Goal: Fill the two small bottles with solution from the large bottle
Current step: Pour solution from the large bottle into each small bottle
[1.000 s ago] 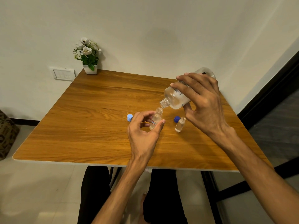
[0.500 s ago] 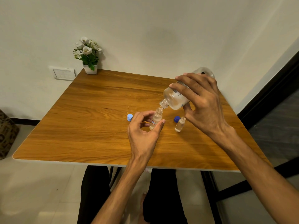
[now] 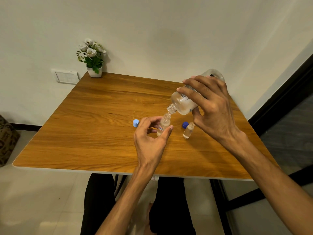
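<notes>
My right hand (image 3: pixel 211 106) holds the large clear bottle (image 3: pixel 183 103) tilted steeply, its open neck just above the mouth of a small labelled bottle (image 3: pixel 163 124). That small bottle stands upright on the wooden table (image 3: pixel 101 116), gripped between the thumb and fingers of my left hand (image 3: pixel 150 141). A second small uncapped bottle (image 3: pixel 188 130) stands free to the right, with clear liquid inside. A dark blue cap (image 3: pixel 185 124) lies just behind it. A light blue cap (image 3: pixel 135 122) lies left of my left hand.
A small white pot of white flowers (image 3: pixel 93 60) stands at the table's far left corner, by a wall switch plate (image 3: pixel 66 78). The table's near edge runs above my legs. A dark door frame is at the right.
The large bottle has tipped very slightly steeper and risen a little over the small bottle. Both hands otherwise stay where they were.
</notes>
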